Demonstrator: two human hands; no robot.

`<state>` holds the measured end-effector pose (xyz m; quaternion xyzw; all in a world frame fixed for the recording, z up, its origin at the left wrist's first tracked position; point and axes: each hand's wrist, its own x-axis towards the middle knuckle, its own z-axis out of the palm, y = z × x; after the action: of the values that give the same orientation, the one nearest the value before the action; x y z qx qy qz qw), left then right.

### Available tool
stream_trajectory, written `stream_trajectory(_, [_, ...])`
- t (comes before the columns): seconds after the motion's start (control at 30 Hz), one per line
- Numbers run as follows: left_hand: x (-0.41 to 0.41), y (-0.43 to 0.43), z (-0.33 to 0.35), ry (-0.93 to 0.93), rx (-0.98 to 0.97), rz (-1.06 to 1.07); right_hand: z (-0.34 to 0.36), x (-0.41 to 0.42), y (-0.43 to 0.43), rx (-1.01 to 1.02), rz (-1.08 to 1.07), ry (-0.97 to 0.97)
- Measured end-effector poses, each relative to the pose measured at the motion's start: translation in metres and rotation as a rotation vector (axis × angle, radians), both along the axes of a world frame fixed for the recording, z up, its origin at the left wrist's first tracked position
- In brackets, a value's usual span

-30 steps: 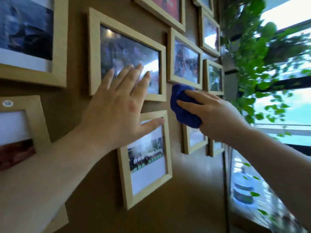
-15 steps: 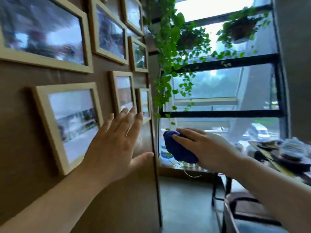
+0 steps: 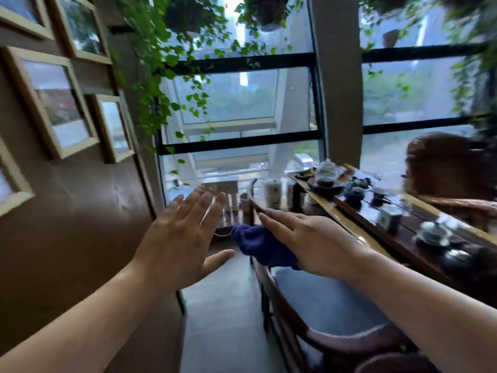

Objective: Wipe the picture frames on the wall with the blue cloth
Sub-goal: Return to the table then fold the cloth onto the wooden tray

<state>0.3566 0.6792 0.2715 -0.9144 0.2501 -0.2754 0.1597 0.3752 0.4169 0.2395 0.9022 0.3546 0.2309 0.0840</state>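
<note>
Light wooden picture frames (image 3: 57,103) hang on the brown wall (image 3: 75,224) at the left, well away from both hands. My left hand (image 3: 180,238) floats in the air past the wall's edge, fingers spread, holding nothing. My right hand (image 3: 309,240) is beside it, over a chair, with the blue cloth (image 3: 263,246) bunched under its palm and fingers. The cloth touches no frame. The view is blurred by motion.
A wooden chair with a blue seat cushion (image 3: 328,300) stands below my right arm. A long wooden tea table (image 3: 363,211) with teaware runs along the right. Big black-framed windows (image 3: 242,141) and hanging green vines (image 3: 156,84) fill the back.
The view has swung right, away from the wall. Both hands left the frames and now hover in open air near the window; the cloth stays in my right hand.
</note>
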Motion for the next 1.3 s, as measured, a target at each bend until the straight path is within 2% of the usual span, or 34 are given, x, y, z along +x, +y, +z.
stream_trajectory(0.07, [-0.015, -0.014, -0.01, 0.021, 0.001, -0.076, -0.012, -0.038, -0.012, -0.035, -0.088, 0.036])
stream_trajectory(0.23, [-0.054, -0.046, -0.041, 0.077, 0.004, -0.235, -0.035, -0.136, -0.033, 0.047, -0.189, 0.054])
stream_trajectory(0.53, [-0.144, -0.127, -0.079, 0.148, -0.028, -0.501, -0.075, -0.28, -0.095, 0.133, -0.493, 0.184])
stream_trajectory(0.8, [-0.218, -0.181, -0.097, 0.154, -0.023, -0.537, -0.085, -0.361, -0.141, 0.206, -0.502, 0.185])
stream_trajectory(1.1, [-0.338, -0.266, -0.134, 0.222, 0.0, -0.516, -0.117, -0.477, -0.223, 0.281, -0.473, 0.211])
stream_trajectory(1.3, [-0.384, -0.307, -0.148, 0.213, -0.031, -0.574, -0.118, -0.517, -0.262, 0.344, -0.495, 0.212])
